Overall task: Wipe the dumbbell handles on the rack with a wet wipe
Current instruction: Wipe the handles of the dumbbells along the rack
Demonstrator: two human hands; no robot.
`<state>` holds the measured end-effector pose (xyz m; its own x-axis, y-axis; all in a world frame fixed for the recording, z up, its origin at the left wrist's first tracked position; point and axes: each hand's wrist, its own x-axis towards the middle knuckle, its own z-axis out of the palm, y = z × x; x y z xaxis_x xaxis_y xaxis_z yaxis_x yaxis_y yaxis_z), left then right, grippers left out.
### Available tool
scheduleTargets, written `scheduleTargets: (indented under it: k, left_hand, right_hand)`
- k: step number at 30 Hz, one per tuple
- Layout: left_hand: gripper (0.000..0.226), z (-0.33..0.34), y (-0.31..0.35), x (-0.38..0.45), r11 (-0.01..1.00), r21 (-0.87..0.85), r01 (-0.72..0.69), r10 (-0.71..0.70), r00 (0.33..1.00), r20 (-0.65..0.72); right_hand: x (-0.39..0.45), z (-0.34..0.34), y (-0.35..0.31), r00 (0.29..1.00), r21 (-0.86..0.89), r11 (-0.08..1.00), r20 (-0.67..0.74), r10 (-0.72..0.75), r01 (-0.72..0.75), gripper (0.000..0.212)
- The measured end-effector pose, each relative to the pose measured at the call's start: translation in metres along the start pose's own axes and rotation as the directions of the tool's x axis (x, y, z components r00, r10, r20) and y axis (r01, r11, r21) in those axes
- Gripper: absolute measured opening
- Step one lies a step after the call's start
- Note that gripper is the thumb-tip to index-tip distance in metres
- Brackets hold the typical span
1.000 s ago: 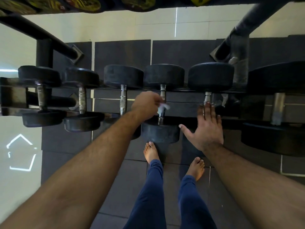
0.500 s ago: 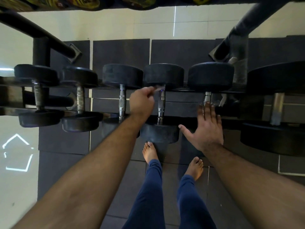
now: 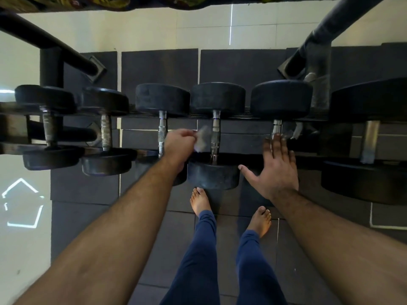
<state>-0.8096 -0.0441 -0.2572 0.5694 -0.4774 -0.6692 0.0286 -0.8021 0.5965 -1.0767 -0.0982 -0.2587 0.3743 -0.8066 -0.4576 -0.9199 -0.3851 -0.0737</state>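
Several black dumbbells with metal handles lie side by side on a dark rack (image 3: 13,148). My left hand (image 3: 179,143) grips a crumpled white wet wipe (image 3: 200,140) in the gap between the third dumbbell handle (image 3: 162,134) and the fourth dumbbell handle (image 3: 215,134); the wipe is blurred and just left of the fourth handle. My right hand (image 3: 276,170) lies flat with straight, spread fingers over the near end of the fifth dumbbell, its fingertips at that handle (image 3: 276,127).
A much larger dumbbell (image 3: 370,137) sits at the right end of the rack. Black frame tubes (image 3: 50,42) slant across the top corners. My bare feet (image 3: 199,200) stand on dark rubber floor mats just under the rack. Pale tile floor lies to the left.
My left hand with the wipe slid up to the far end of the fourth handle, then came back down to mid-handle and slightly left of it. My right hand stayed put.
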Motion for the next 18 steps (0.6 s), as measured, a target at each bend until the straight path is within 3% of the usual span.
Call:
scheduleTargets:
  k: [2, 4, 6, 9, 11, 13, 15, 16, 18]
  left_hand:
    - [0.032, 0.007, 0.009, 0.019, 0.953, -0.286, 0.104, -0.119, 0.992, -0.035]
    - [0.031, 0.022, 0.023, 0.036, 0.854, -0.497, 0.156, -0.142, 0.988, 0.066]
    - [0.028, 0.039, 0.029, 0.047, 0.789, -0.581, 0.199, -0.15, 0.98, 0.132]
    - [0.027, 0.046, 0.018, 0.052, 0.916, -0.366, 0.165, -0.098, 0.976, 0.196]
    - [0.026, 0.034, 0.006, 0.054, 0.996, -0.022, 0.084, -0.071, 0.934, 0.35]
    - [0.024, 0.016, 0.004, 0.058, 0.967, 0.255, -0.019, -0.103, 0.885, 0.455]
    - [0.029, 0.006, 0.01, 0.067, 0.975, 0.22, -0.031, -0.07, 0.896, 0.438]
    - [0.033, 0.006, 0.013, 0.071, 0.996, 0.069, 0.05, -0.074, 0.904, 0.42]
    - [0.041, 0.016, 0.019, 0.075, 0.945, -0.242, 0.22, -0.09, 0.887, 0.454]
  right_hand:
    - [0.0, 0.0, 0.0, 1.0, -0.001, 1.0, -0.013, 0.0, 0.0, 0.12]
    - [0.001, 0.001, 0.001, 1.0, -0.001, 1.0, -0.018, 0.0, 0.0, 0.12]
    - [0.002, 0.002, 0.0, 1.0, -0.001, 1.0, -0.015, 0.002, -0.002, 0.12]
    - [0.001, 0.003, 0.0, 1.0, -0.004, 1.0, -0.001, 0.004, -0.004, 0.119]
    - [0.001, 0.004, 0.001, 1.0, -0.003, 1.0, -0.01, 0.003, -0.003, 0.119]
    - [0.0, 0.003, 0.001, 1.0, 0.003, 1.0, -0.011, 0.002, -0.002, 0.119]
    - [0.002, 0.004, 0.0, 1.0, 0.002, 1.0, -0.017, 0.005, -0.005, 0.119]
    - [0.003, 0.004, 0.0, 1.0, 0.0, 1.0, -0.019, 0.006, -0.006, 0.119]
    - [0.002, 0.004, 0.0, 1.0, 0.004, 1.0, -0.022, 0.008, -0.008, 0.119]
